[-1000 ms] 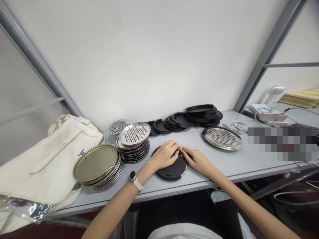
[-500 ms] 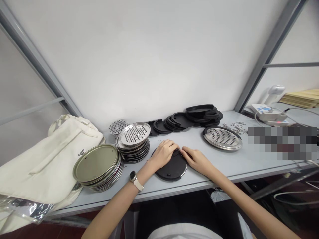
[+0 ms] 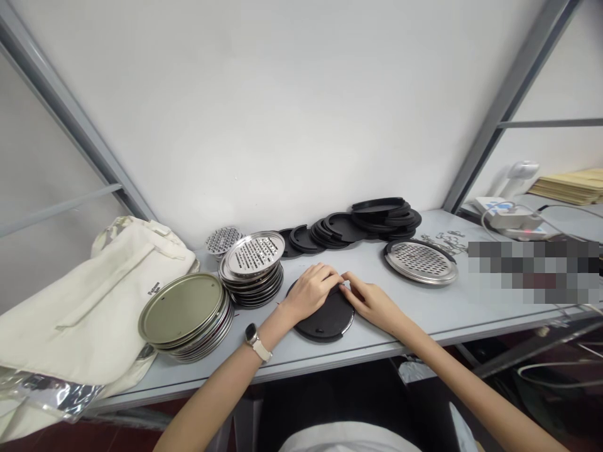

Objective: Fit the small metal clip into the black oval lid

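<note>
A black round plate (image 3: 325, 320) lies flat near the front edge of the table, with a thin shiny rim showing at its lower right and a small hole near the bottom. My left hand (image 3: 313, 292) lies over its upper left part, fingers curled together toward the far right edge. There my right hand (image 3: 370, 301) meets it, thumb and forefinger pinched at the rim. Whatever is between those fingertips is too small and hidden to name. Small metal clips (image 3: 445, 240) are scattered at the right rear.
Left of my hands stand a stack of olive-topped round plates (image 3: 183, 311) and a stack of round metal graters (image 3: 254, 254). Black ring-edged discs (image 3: 346, 227) line the wall. A perforated metal disc (image 3: 421, 260) lies right. A cream bag (image 3: 98, 295) covers the left end.
My right thumb and forefinger have shifted slightly at the plate's far edge, closer to my left fingertips. The plate and the stacks stay where they were.
</note>
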{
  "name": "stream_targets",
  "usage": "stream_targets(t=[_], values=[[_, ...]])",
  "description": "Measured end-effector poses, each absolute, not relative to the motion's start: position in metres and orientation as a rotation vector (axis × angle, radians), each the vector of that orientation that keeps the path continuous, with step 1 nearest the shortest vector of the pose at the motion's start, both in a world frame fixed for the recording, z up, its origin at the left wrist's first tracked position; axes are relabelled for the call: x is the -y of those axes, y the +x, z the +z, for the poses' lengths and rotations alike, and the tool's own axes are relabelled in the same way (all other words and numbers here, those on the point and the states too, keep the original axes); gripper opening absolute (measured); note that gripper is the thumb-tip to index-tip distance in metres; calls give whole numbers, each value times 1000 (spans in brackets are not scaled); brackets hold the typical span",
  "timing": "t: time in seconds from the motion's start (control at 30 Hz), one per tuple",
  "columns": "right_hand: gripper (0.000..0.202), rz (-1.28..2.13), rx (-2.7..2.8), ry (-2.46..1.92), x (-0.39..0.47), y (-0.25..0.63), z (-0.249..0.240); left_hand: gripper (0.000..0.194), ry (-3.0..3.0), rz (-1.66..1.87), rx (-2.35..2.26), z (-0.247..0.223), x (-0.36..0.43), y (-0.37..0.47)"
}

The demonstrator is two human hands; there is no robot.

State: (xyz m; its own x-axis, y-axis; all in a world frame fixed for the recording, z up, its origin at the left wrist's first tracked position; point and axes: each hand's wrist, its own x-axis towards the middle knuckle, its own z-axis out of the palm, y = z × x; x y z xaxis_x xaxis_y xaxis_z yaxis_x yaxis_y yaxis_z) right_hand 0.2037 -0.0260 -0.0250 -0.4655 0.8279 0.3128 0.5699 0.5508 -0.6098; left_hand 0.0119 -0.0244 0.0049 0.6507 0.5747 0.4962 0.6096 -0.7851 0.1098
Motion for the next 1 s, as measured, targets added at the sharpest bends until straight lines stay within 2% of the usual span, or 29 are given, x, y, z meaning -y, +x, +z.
stream_targets(t=[0.3, 0.53, 0.67, 0.8, 1.0], values=[[19, 519, 2179, -1108, 26, 205, -26, 24, -2839, -931, 939, 6, 27, 12], [22, 471, 2119, -1127, 23, 204, -28, 24, -2706, -1051, 1177, 5, 25, 16], [21, 453, 2137, -1156, 21, 205, -30, 7, -2696, -912, 1240, 5, 25, 16], [21, 438, 2169, -1176, 21, 205, -31, 16, -2697, -769, 1302, 5, 28, 16], [24, 408, 2229, -1202, 19, 205, -32, 14, -2745, -677, 1328, 4, 26, 16]])
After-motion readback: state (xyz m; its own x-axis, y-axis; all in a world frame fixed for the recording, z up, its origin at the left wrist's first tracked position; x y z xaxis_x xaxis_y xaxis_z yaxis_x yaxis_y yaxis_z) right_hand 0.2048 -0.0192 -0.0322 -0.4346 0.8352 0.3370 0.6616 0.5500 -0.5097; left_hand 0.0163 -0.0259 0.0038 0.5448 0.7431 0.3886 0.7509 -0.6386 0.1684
